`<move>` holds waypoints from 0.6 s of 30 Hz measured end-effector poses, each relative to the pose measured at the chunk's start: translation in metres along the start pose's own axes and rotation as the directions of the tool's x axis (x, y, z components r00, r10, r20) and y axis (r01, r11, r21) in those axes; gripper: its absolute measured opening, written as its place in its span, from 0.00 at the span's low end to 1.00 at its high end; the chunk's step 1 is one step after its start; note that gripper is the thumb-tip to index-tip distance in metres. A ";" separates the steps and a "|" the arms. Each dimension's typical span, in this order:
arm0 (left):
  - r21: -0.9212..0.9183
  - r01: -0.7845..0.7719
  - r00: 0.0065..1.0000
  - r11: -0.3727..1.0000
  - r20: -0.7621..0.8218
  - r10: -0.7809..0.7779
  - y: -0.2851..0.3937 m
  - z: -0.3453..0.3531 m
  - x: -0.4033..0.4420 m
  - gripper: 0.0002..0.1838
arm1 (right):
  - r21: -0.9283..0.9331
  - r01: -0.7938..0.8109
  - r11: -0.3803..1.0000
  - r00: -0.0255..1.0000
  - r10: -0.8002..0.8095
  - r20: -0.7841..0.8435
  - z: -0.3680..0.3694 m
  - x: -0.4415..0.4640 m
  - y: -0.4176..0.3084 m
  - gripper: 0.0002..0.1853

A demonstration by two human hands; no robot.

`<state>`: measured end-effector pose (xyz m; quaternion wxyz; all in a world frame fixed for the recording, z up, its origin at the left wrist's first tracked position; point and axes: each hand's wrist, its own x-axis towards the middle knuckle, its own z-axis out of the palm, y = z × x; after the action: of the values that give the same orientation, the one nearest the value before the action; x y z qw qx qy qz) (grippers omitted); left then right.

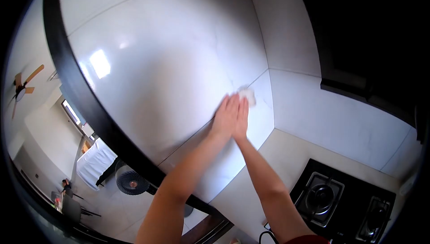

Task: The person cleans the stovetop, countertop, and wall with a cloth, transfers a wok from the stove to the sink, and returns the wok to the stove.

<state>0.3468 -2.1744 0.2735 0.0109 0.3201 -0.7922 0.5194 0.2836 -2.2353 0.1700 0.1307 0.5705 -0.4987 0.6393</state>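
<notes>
While the left hand (pixel 225 115) and right hand (pixel 241 115) lie together, fingers straight and close, the cloth (pixel 248 97) sits against the wall (pixel 179 65) just past their tips, nearer the right, its long axis unclear, any grip on it impossible to tell.

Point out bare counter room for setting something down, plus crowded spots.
Bare: the counter between the right forearm, back wall and stove; also a patch between that forearm and the side wall. Crowded: burners fill much of the stove.
</notes>
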 end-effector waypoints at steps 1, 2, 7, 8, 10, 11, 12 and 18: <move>-0.038 -0.003 1.000 0.999 0.003 0.003 0.014 0.012 -0.020 0.30 | 0.111 -0.103 0.989 0.993 0.096 0.061 -0.010 -0.026 -0.011 0.33; -0.078 -0.004 1.000 0.997 0.010 0.005 0.022 0.020 -0.035 0.31 | 0.212 -0.211 0.954 0.973 0.184 0.139 -0.019 -0.044 -0.024 0.33; 0.010 0.098 0.994 0.995 -0.043 -0.098 -0.047 -0.039 -0.080 0.25 | 0.392 -0.030 0.920 0.989 -0.029 0.144 -0.056 -0.008 -0.113 0.32; 0.064 0.148 0.988 0.987 -0.046 -0.145 -0.074 -0.054 -0.085 0.23 | 0.403 0.077 0.912 0.982 -0.140 0.127 -0.065 0.021 -0.139 0.32; -0.580 0.126 0.914 0.805 -0.247 -0.321 -0.139 -0.090 -0.101 0.22 | 0.398 0.291 0.870 0.941 -0.336 0.045 -0.074 0.075 -0.188 0.31; -0.474 0.157 0.871 0.866 -0.347 -0.348 -0.170 -0.100 -0.101 0.22 | 0.377 0.396 0.837 0.909 -0.416 -0.030 -0.072 0.106 -0.211 0.30; -0.364 0.201 0.821 0.909 -0.443 -0.359 -0.198 -0.110 -0.097 0.21 | 0.350 0.493 0.797 0.865 -0.491 -0.101 -0.070 0.138 -0.233 0.30; 0.584 0.442 0.874 0.681 -0.452 -0.179 -0.357 -0.210 -0.059 0.25 | 0.145 0.796 0.587 0.571 -0.652 -0.499 -0.055 0.332 -0.360 0.21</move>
<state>0.5126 -2.0617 0.6405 0.1286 0.3337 -0.4673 0.8086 0.4110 -2.1571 0.6398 0.3774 0.5985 -0.0534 0.7046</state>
